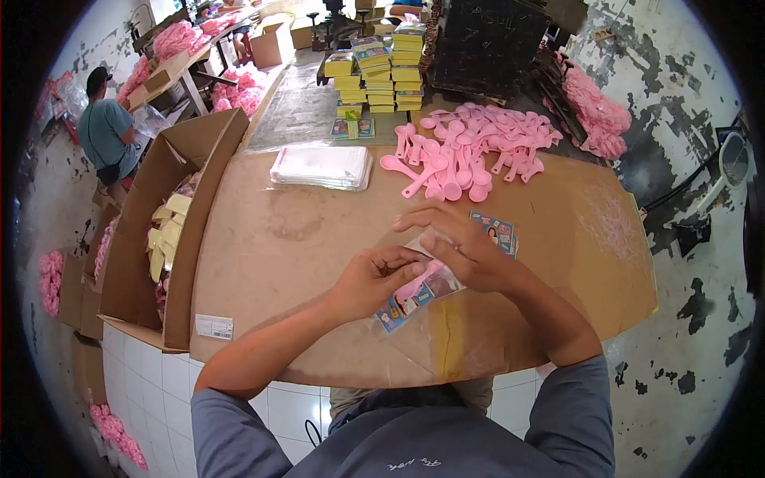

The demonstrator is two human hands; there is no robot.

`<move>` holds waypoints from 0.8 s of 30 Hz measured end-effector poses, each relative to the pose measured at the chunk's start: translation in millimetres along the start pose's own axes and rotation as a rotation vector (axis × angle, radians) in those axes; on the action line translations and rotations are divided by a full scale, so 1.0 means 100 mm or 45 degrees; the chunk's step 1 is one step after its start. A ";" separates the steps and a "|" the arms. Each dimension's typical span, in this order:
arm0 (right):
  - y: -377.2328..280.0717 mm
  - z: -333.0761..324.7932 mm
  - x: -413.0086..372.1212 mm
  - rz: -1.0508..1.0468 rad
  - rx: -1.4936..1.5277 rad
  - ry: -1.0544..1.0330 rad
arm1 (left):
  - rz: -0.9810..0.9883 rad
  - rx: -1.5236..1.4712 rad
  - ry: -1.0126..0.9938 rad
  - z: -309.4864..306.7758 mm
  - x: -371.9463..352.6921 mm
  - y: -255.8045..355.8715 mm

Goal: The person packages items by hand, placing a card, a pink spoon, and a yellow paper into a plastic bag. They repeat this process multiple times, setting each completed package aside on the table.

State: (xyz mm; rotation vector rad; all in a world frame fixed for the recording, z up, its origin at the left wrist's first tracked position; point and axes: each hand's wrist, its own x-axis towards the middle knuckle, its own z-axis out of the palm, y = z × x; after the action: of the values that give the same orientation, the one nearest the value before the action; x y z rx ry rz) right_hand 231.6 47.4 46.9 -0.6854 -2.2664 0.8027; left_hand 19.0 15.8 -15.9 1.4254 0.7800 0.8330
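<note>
A clear plastic bag [448, 283] is between my hands, above the cardboard-covered table. Inside it are a blue printed card [405, 309] and a pink spoon [414, 284], partly hidden by my fingers. My left hand [373, 279] pinches the bag's left side between thumb and fingers. Curved over its upper right side, my right hand [462, 248] has its thumb against the plastic and its fingers reaching left. Under and beyond that hand lie more printed cards [498, 233]. A heap of pink spoons [466, 151] lies farther back.
A stack of clear plastic bags [320, 167] lies at the back left of the table [263, 263]. Bundled cards [373, 72] stand in tall piles behind. An open cardboard box [215, 151] stands along the left edge. Another person [105, 127] is at the far left.
</note>
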 end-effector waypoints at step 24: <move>-0.81 -0.41 -0.05 -0.020 -0.434 0.103 | 0.625 0.264 -0.040 -0.04 -0.17 0.34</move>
State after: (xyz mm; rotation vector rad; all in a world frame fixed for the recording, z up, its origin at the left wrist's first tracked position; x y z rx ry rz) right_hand 242.9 3.8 126.0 -0.8349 -2.3537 0.3741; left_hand 6.2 2.5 17.4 1.8498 0.5055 1.1208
